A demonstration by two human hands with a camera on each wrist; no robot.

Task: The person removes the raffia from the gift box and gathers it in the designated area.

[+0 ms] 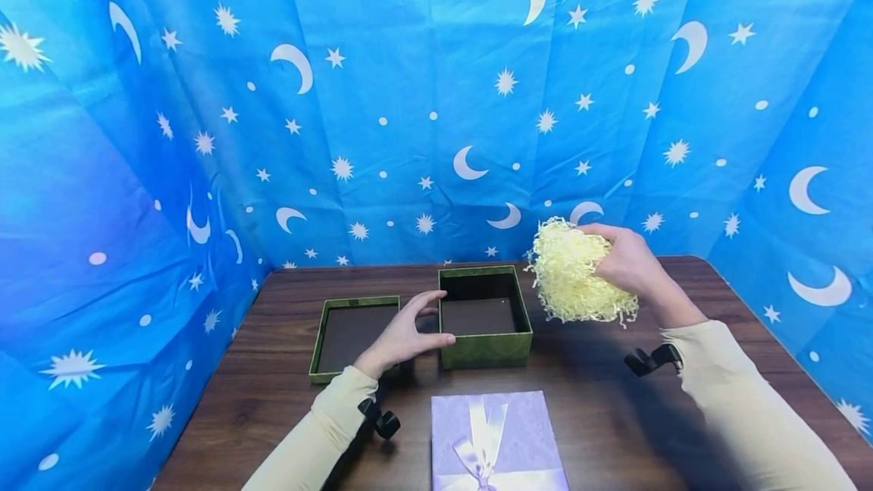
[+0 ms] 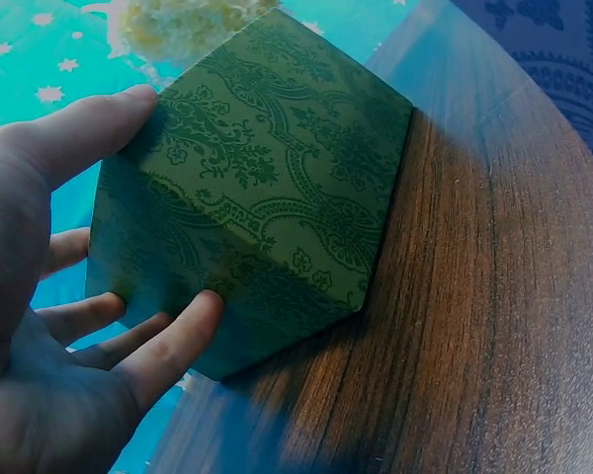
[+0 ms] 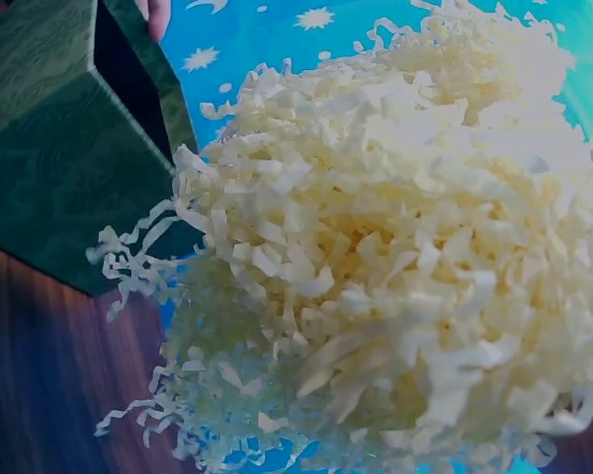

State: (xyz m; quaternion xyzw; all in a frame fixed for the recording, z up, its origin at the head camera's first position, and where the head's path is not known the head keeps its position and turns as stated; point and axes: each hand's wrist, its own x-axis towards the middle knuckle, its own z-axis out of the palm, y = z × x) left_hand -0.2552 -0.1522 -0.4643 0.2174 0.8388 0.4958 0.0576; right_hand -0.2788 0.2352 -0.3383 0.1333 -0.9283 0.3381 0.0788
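My right hand (image 1: 630, 264) holds up a fluffy clump of pale yellow shredded paper (image 1: 569, 271), to the right of a green patterned box (image 1: 486, 352) and above the table. In the right wrist view the shredded paper (image 3: 395, 247) fills most of the picture and hides the fingers. The box stands without a lid, its dark inside facing up. At its left side is my left hand (image 1: 405, 328), thumb and fingers spread apart and touching the box near the rim. Fingertips of the left hand (image 2: 69, 365) rest against the patterned wall (image 2: 267, 188) in the left wrist view.
A shallow green-edged lid (image 1: 358, 336) lies inside up, left of the box and partly behind the left hand. Nearer to me is a lavender gift box (image 1: 453, 419) with a pale ribbon bow (image 1: 480, 457). Behind the wooden table (image 1: 273, 408) hangs a blue star-and-moon cloth (image 1: 382, 142).
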